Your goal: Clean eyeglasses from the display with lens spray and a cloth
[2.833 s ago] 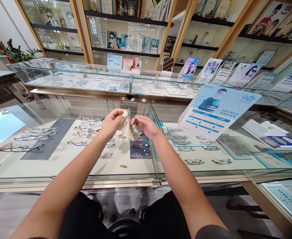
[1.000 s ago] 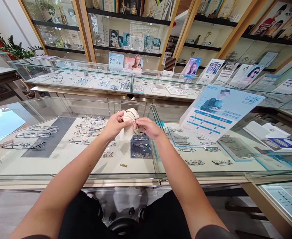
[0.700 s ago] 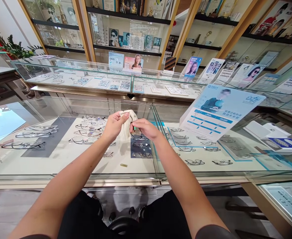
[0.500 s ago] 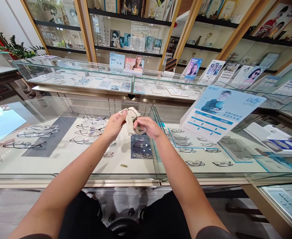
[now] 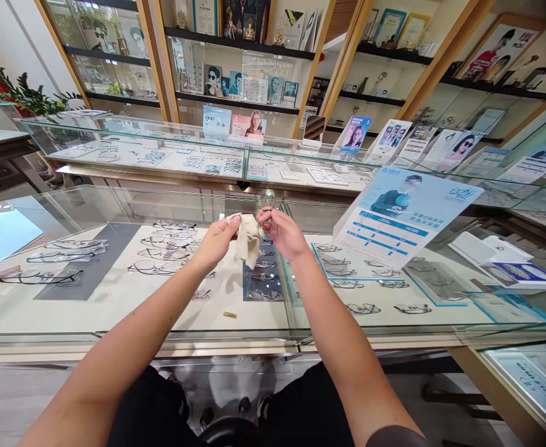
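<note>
Both my hands are held up together above a glass display counter point(image 5: 128, 323). My left hand point(image 5: 216, 241) pinches a small beige cleaning cloth point(image 5: 247, 245), which hangs down between the hands. My right hand point(image 5: 286, 234) grips a pair of thin-framed glasses point(image 5: 266, 200) by the frame, turned upright, so one round lens stands above my fingers. The cloth touches the lower part of the glasses. Inside the counter below lie several more pairs of glasses point(image 5: 159, 253) on white and dark trays.
A blue-and-white leaflet stand point(image 5: 406, 214) rises on the counter to the right. A white case and a blue box point(image 5: 524, 273) lie at the far right. A second glass counter point(image 5: 161, 152) and wall shelves point(image 5: 236, 53) stand behind. A plant point(image 5: 24, 96) is at the far left.
My right hand has turned the glasses upright, so a lens now stands above my fingers. The cloth has come off the lens and hangs from my left hand. Both hands shifted slightly right.
</note>
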The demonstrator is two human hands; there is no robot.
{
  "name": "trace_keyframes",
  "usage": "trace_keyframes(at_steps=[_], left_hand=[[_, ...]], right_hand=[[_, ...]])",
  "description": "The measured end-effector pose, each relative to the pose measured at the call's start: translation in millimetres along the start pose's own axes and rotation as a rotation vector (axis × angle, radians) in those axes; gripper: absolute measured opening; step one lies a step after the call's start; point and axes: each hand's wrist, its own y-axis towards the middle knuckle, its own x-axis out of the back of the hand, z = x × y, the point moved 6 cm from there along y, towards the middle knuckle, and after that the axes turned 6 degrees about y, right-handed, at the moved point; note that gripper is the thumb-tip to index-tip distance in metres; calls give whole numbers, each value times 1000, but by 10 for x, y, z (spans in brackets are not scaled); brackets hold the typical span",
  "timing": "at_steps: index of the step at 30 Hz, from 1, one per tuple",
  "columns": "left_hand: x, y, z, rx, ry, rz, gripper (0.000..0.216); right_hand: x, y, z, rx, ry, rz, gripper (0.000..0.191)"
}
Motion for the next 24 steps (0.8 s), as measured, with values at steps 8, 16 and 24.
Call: trace_keyframes(at_steps=[8, 16, 24], left_hand=[[-182, -83, 43, 3, 94, 111, 72], [-189, -104, 58, 58, -5, 86, 68], [-172, -103, 72, 114, -33, 63, 65]], right_hand=[[-120, -5, -198, -33, -50, 41, 39], [-160, -27, -328, -88, -13, 64, 48], [-202, -37, -320, -93, -58, 100, 52]])
